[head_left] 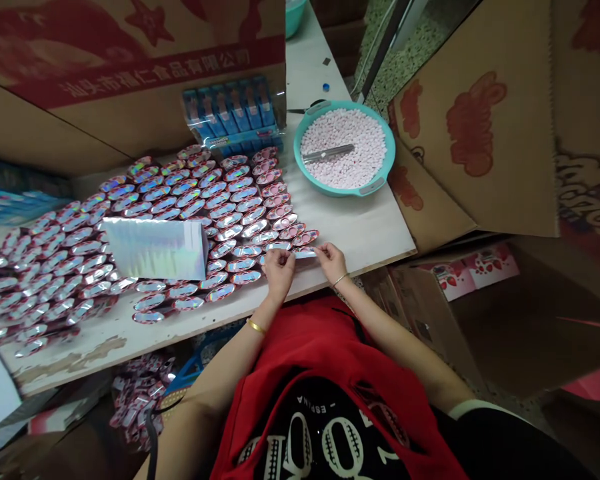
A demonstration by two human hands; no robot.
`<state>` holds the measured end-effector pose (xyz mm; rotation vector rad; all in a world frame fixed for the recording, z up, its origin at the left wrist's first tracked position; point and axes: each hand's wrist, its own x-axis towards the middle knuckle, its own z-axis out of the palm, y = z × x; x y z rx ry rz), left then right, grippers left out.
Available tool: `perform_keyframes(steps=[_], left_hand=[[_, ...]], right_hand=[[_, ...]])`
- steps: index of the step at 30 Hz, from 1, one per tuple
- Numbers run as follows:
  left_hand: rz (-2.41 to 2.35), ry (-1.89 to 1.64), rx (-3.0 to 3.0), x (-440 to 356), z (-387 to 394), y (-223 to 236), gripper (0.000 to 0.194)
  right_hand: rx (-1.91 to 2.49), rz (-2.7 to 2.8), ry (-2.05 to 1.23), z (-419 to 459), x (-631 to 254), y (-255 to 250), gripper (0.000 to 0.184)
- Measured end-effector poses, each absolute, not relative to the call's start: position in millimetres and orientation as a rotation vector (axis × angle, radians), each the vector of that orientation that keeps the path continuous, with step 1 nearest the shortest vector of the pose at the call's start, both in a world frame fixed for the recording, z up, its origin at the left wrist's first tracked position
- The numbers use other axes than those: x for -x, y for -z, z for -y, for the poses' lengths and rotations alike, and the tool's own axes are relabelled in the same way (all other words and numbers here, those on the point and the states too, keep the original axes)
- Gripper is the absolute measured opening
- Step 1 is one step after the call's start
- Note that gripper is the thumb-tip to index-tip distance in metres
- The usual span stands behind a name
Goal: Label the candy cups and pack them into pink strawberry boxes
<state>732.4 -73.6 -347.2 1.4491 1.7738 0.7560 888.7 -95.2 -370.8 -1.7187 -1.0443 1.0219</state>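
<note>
My left hand (pixel 279 265) and my right hand (pixel 333 260) meet at the table's front edge. Both pinch the ends of one small shiny oval pack (pixel 304 253) held between them. Just beyond them lie rows of several pink and silver oval packs (pixel 240 200), spread across the white table (pixel 360 230). A stack of holographic foil sheets (pixel 155 248) rests on the packs to the left. A teal basin (pixel 345 148) filled with small pink-white tablets stands at the far right, with a metal scoop (pixel 329 153) lying in it.
A wrapped bundle of blue boxes (pixel 235 113) leans against a big cardboard carton (pixel 130 73) at the back. More cartons (pixel 505 133) stand to the right. Loose packs (pixel 140 393) lie under the table at the left.
</note>
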Motion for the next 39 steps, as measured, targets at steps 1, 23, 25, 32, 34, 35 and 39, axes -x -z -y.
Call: perform_keyframes(steps=[1, 23, 25, 32, 34, 35, 39], left_hand=[[-1.814, -0.720, -1.483, -736.1, 72.3, 348.5, 0.012], [-1.885, -0.352, -1.966, -695.3, 9.2, 342.6, 0.065], [-1.931, -0.379, -2.082, -651.0, -18.8, 327.3, 0.063], [-1.852, 0.156, -2.234, -508.9, -82.9, 285.2, 0.061], [-1.762, 0.227, -2.269, -484.8, -90.6, 285.1, 0.048], [-1.746, 0.207, -2.297, -473.5, -93.1, 284.7, 0.046], [-1.818, 0.020, -2.308, -424.0, -95.4, 276.8, 0.059]], right_hand=[[1.736, 1.083, -0.991, 92.8, -890.7, 373.0, 0.027], [1.975, 1.787, -0.547, 68.1, -909.7, 367.1, 0.059], [1.906, 1.726, -0.525, 70.2, -904.0, 360.2, 0.060], [1.646, 1.522, -0.579, 48.3, -816.1, 348.7, 0.052], [1.601, 1.494, -0.598, 34.1, -786.0, 345.2, 0.052], [1.582, 1.486, -0.614, 26.9, -772.3, 342.4, 0.051], [1.522, 1.484, -0.683, 2.1, -725.5, 330.0, 0.051]])
